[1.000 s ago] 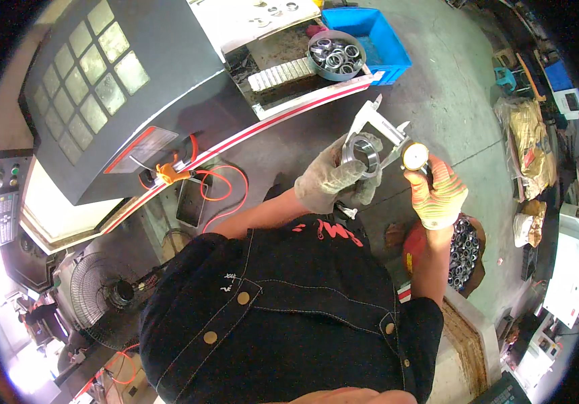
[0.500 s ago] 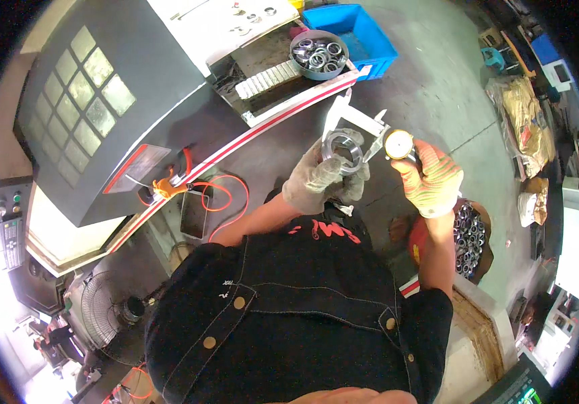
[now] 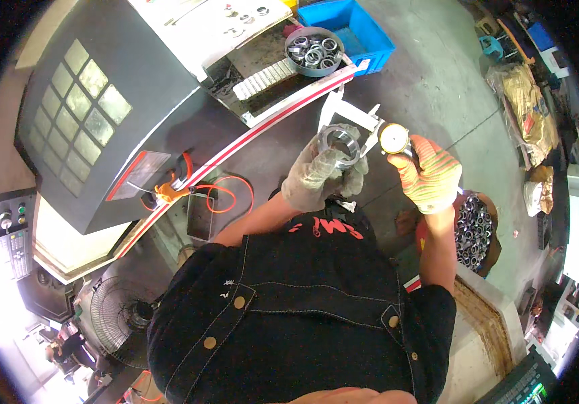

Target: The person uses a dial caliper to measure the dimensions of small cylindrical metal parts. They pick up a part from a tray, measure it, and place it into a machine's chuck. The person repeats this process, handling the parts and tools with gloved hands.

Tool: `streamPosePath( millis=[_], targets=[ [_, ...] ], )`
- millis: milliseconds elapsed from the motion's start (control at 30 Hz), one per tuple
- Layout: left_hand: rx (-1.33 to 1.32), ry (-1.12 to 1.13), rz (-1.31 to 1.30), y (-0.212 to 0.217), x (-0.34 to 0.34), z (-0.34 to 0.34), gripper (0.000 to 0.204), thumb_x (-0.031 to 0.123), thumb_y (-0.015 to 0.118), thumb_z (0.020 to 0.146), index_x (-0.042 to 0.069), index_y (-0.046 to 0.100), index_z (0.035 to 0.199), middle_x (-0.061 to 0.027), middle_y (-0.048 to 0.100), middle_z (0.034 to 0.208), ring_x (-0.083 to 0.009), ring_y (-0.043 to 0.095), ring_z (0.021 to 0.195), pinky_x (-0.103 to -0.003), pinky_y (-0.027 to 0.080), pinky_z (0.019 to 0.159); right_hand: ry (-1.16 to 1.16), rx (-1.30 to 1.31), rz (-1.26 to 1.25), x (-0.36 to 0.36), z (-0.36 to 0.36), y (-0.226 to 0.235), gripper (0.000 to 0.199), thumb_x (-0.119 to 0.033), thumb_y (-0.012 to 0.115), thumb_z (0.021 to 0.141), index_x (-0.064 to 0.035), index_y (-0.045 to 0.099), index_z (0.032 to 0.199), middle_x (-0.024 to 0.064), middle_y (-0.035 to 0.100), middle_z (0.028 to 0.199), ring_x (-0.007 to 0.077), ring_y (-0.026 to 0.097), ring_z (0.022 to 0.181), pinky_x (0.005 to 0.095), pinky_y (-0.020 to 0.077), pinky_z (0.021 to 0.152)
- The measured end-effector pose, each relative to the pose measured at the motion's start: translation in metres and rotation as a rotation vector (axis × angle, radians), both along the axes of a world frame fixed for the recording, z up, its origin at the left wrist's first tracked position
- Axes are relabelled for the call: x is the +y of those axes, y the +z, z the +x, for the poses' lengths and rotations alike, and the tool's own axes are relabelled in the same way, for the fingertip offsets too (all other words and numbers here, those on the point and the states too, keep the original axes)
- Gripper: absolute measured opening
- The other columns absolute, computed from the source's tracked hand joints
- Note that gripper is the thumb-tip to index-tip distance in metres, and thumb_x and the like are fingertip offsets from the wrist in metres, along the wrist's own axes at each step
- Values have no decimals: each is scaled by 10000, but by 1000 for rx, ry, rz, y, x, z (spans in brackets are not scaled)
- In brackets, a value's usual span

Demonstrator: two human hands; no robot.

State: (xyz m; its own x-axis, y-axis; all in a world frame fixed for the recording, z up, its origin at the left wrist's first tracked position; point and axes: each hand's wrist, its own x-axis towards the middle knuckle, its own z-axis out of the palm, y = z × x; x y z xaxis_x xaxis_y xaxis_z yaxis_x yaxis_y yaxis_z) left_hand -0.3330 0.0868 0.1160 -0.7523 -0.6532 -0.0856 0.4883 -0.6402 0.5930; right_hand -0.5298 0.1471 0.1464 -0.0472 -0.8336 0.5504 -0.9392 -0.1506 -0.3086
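Shiny metal ring (upright) between dial caliper jaws

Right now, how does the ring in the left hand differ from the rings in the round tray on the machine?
The held ring sits alone, tilted, gripped in the gloved left hand beside the dial caliper that the right hand holds. The tray rings lie loose in a pile inside the round tray, untouched. The held ring looks larger, though it is nearer the camera. Both are shiny metal rings.

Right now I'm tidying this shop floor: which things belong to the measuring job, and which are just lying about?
In use:
left hand
metal ring
right hand
dial caliper

Lying about:
blue bin
round tray of rings
orange coiled hose
floor fan
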Motion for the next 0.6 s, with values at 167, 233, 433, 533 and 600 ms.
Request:
streamPosePath(
  millis=[167,233,433,533,600],
  targets=[
    [56,2,-25,0,-1,-2,507,381,651,777,83,426,1119,-107,573,839,-172,540,617,-287,431,512,-28,11,46,1,2,4,395,-400,661,725,-43,595,881,95,573,649,278,540,523,353,419,474],
    [90,8,-43,-2,-1,-4,510,381,651,777,80,424,1121,-108,575,845,-173,540,614,-290,433,511,-35,-3,61,1,3,4,397,-403,661,723,-45,596,881,93,570,645,278,538,524,352,418,475],
    [40,22,-56,-3,-2,-1,522,390,638,786,69,416,1132,-106,582,841,-187,571,639,-288,451,513,-21,2,46,-2,3,2,385,-400,662,723,-59,586,884,90,567,646,269,535,526,344,421,481],
    [-62,62,-124,-1,1,-4,627,570,568,753,66,468,1111,-101,589,827,-182,536,571,-281,406,473,-41,-9,31,0,4,2,371,-387,668,721,-64,581,881,93,574,661,275,543,537,346,426,484],
    [-68,76,-82,6,2,-6,602,547,599,741,71,479,1090,-99,595,809,-187,549,573,-284,417,470,-44,-25,49,0,5,2,374,-383,674,722,-61,588,891,105,583,677,284,562,564,343,441,507]
  ],
)
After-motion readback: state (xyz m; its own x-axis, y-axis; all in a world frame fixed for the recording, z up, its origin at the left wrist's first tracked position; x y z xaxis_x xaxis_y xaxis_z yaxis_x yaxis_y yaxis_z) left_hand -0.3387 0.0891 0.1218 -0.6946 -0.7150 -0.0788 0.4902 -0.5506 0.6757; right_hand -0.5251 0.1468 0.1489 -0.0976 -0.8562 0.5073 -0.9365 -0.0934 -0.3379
